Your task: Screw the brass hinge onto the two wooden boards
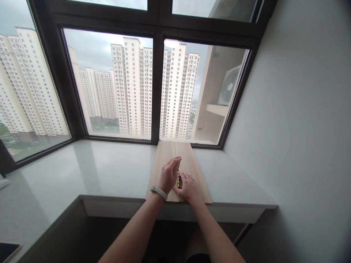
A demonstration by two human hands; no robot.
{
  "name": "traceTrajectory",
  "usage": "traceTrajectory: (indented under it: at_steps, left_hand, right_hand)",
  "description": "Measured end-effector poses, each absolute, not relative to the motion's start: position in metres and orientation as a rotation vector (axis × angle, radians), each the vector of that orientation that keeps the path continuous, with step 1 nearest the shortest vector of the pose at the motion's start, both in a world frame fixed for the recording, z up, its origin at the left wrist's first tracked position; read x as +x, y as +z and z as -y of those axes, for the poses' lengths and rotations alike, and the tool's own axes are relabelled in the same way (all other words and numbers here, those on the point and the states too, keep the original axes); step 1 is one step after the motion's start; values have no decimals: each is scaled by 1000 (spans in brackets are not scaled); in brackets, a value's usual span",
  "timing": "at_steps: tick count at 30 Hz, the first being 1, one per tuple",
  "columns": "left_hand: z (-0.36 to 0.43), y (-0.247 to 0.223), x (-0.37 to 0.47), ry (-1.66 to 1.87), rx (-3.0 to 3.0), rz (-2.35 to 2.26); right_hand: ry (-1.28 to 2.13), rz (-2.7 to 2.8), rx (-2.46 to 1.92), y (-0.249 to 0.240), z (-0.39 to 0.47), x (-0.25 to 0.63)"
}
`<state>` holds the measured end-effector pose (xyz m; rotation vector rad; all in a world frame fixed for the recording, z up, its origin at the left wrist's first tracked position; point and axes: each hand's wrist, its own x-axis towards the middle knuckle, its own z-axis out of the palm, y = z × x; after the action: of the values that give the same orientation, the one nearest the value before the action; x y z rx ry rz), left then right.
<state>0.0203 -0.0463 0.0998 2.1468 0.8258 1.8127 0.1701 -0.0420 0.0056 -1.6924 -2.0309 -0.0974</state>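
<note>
A gold-coloured hinge (179,180) sits over the seam between two pale wooden boards (164,151) lying side by side. Its knuckles face me, and one leaf is tilted up. My left hand (168,175), with a watch on the wrist, has its fingers together against the raised leaf. Beside it, my right hand (188,186) grips the lower part of the hinge and rests on the right board, its thumb close to the knuckles. Both hands partly hide the hinge, so its screw holes cannot be made out.
The boards lie across a white stone windowsill counter (117,168) and reach its front edge. Dark window frames (156,84) rise behind it. A white wall (296,109) bounds the right side. At the lower left is a dark flat object (8,250).
</note>
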Motion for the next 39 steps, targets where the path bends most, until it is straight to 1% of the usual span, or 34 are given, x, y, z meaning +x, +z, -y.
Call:
traceTrajectory:
  at_steps: [11, 25, 39]
  left_hand:
    - [46, 103, 19, 1834, 2167, -973]
    - [45, 99, 19, 1804, 2169, -812]
    - [47, 104, 19, 1864, 2157, -945]
  right_hand:
    - [-102, 2027, -1689, 4, 42, 170]
    - [-113, 2031, -1689, 1, 39, 171]
    - [-109, 2029, -1678, 5, 43, 171]
